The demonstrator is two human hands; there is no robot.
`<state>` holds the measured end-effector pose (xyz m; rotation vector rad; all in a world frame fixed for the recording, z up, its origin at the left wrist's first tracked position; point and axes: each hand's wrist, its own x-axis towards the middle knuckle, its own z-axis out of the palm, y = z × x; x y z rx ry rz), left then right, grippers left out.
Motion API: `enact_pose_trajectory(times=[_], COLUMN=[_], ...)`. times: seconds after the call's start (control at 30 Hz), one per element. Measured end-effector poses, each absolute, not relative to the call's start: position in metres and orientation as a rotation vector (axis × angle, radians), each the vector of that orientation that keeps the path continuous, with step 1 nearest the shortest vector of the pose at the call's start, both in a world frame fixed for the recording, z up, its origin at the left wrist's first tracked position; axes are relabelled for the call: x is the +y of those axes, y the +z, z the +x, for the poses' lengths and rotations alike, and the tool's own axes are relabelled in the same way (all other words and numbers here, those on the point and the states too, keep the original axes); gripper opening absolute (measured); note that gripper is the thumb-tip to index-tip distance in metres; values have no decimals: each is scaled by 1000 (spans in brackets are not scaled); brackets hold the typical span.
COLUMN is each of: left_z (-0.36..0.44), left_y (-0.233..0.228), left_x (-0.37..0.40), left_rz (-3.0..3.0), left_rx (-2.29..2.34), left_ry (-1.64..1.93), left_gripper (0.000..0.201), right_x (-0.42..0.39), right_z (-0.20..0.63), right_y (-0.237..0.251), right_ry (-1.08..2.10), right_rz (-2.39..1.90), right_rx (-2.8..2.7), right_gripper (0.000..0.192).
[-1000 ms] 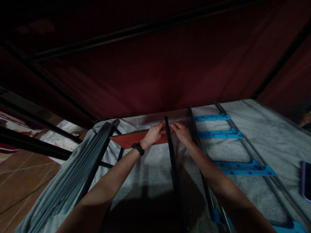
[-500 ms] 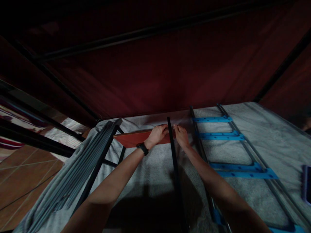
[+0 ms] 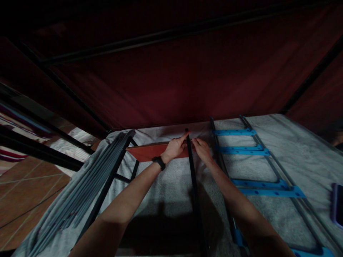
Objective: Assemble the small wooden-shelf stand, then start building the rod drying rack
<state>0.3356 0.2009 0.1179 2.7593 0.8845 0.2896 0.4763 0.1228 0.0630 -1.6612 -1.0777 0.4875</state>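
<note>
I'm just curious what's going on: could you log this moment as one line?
left hand: on red-brown board | right hand: at black bar | surface: grey cloth | right: blue-rung frame

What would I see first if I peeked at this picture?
Two hands meet in the middle: the left hand lies on a reddish board, the right hand sits just across a thin black bar. On the right, a frame with bright blue rungs lies on the grey cloth. Dark red fabric fills the top.
</note>
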Motion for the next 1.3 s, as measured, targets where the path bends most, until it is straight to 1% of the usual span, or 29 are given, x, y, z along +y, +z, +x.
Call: enact_pose_trajectory(times=[0.13,0.27,0.4,0.5,0.57,0.73,0.97,1.13,1.3], left_z=[335,335,335,336,336,336,336,335,335], left_y=[118,117,117,118,119,119,119,118,115], left_x=[201,203,203,203,203,203,203,204,205], left_rz=[2770,2751,2754,2747,2741,2731,2727,2722,2730], left_rx=[824,833,824,814,818,832,831,819,789], left_ry=[278,291,306,311,304,293,285,306,346], left_gripper=[55,55,55,54,53,55,56,58,57], right_x=[126,125,121,120,121,124,124,120,122], right_z=[479,478,478,479,480,480,475,477,480], right_y=[60,55,54,55,57,63,63,57,61], right_ry=[477,582,585,571,556,492,606,587,516], right_rz=[-1645,-1631,-1547,-1443,-1455,-1603,-1617,-1478,-1555], right_rx=[-1098,-1028,-905,-943,-983,-1021,-951,-919,-1014], right_gripper=[39,42,36,31,29,34,41,28,30])
